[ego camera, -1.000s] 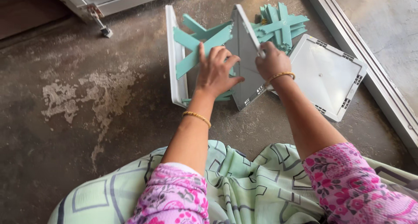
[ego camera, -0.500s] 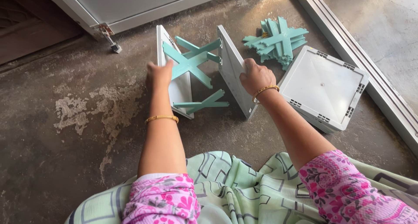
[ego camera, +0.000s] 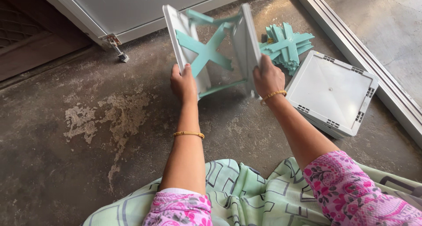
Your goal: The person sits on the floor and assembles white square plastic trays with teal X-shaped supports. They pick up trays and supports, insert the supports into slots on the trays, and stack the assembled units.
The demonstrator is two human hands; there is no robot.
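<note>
I hold a part-built plastic rack off the concrete floor. It has two white square panels joined by teal X-shaped cross braces (ego camera: 206, 50). My left hand (ego camera: 183, 82) grips the lower edge of the left white panel (ego camera: 178, 37). The right white panel (ego camera: 246, 41) is gripped near its bottom edge by my right hand (ego camera: 267, 79). Both panels stand on edge, roughly parallel and tilted away from me.
A pile of loose teal cross braces (ego camera: 288, 43) lies right of the rack. A stack of white square panels (ego camera: 334, 92) lies flat at the right. A metal door (ego camera: 140, 8) with a floor bolt (ego camera: 116, 48) stands behind, a sliding track (ego camera: 373, 63) along the right.
The rack has been lifted and turned, so both panels now stand raised before me. My left hand moved from the top of the left panel down to its lower edge.
</note>
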